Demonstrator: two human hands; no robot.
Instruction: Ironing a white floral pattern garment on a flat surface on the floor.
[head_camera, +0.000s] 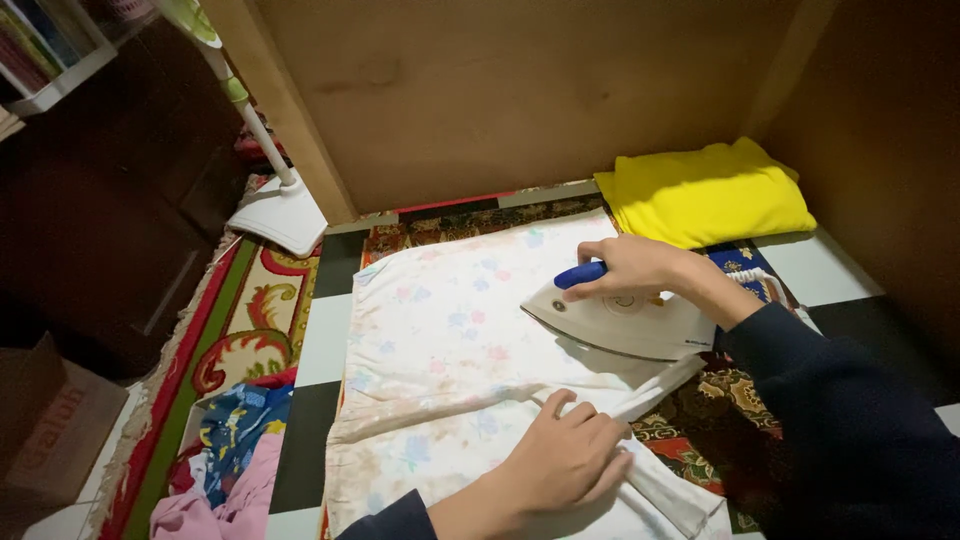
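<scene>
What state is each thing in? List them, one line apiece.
White electric iron with blue handle: flat on the cloth, gripped.
Pale floral cotton cloth: spread out, partly folded, creased near its front.
Yellow fabric garment: folded, lying apart.
Right hand: closed round the iron's handle.
Left hand: flat, pressing the cloth.
Heap of blue and pink clothes: crumpled, unfolded.
White fan base: standing upright.

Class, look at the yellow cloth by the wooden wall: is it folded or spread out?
Folded. The yellow cloth lies as a compact, thick rectangle with stacked layers along its edge, unlike the floral cloth spread flat under the iron.
</scene>
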